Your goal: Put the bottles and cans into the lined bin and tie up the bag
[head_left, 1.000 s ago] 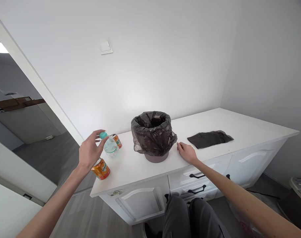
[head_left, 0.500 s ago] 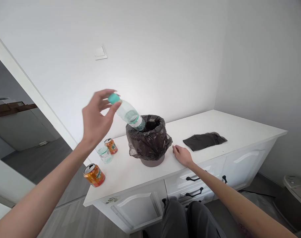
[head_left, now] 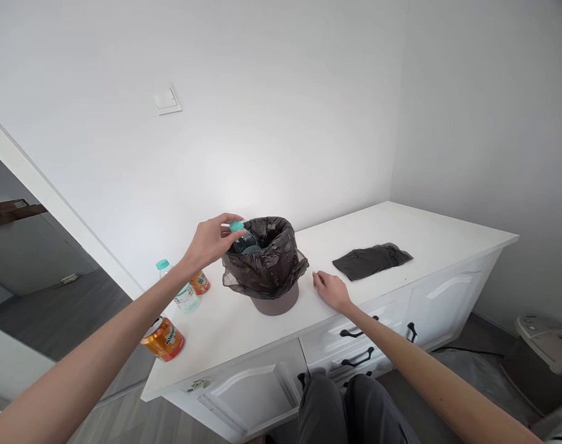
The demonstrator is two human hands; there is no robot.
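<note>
My left hand (head_left: 214, 240) is closed around the teal cap of a clear plastic bottle (head_left: 247, 240). Most of that bottle is down inside a small trash can (head_left: 277, 304) lined with a black plastic bag (head_left: 271, 265), so its lower part is hidden. The bag folds over the can's rim and hangs loosely outside. Resting on the white cabinet top to the right of the can is my right hand (head_left: 331, 290), its fingers curled in and their tips hard to see. It appears to hold nothing.
Left of the can stand another teal-capped bottle (head_left: 187, 300) and two orange soda cans, one nearer (head_left: 165, 339) and one behind (head_left: 200, 282). A folded black bag (head_left: 372, 261) lies on the right of the cabinet top (head_left: 429, 234). A wall runs along the back.
My left hand has moved down and to the right, lowering the bottle from above the rim into the lined can. My right hand stays on the cabinet top. The view has shifted slightly.
</note>
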